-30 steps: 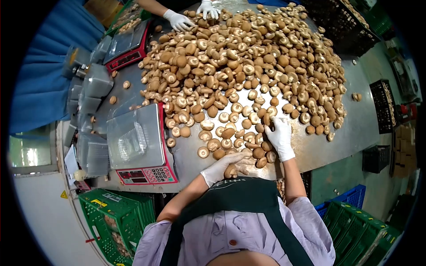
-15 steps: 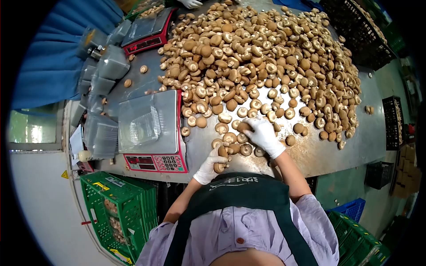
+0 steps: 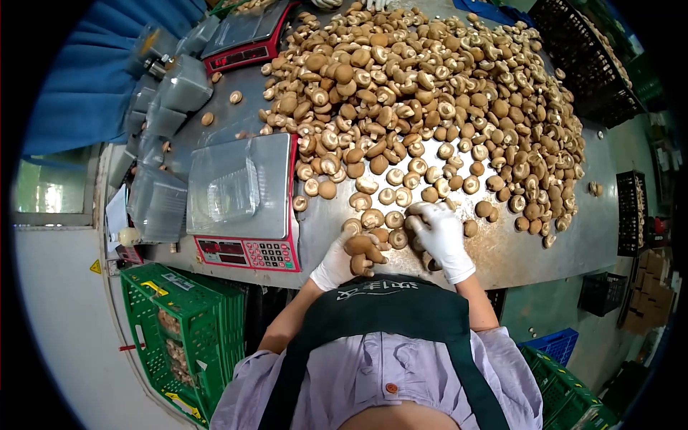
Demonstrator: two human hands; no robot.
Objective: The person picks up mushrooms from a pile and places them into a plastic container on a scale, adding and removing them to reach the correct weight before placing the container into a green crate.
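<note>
Near the table's front edge, my left hand (image 3: 337,261), in a white glove, is closed around several brown mushrooms (image 3: 364,249). To its right my gloved right hand (image 3: 439,233) has its fingers curled down around a mushroom (image 3: 413,223). Loose mushrooms (image 3: 372,218) lie between and beyond both hands, some with stems up. A large mushroom heap (image 3: 430,79) covers the back of the metal table (image 3: 588,244).
A red-framed scale (image 3: 247,252) bearing a clear plastic tray (image 3: 231,190) stands left. Stacked clear trays (image 3: 156,204) and a second scale (image 3: 240,56) are beyond. Green crates (image 3: 183,337) stand below left. A co-worker's gloved hands (image 3: 376,4) show at the top.
My left hand now holds its mushrooms with more of them showing. My right hand has moved slightly right and toward me. The co-worker's gloved hands have shifted at the top. The view has shifted slightly.
</note>
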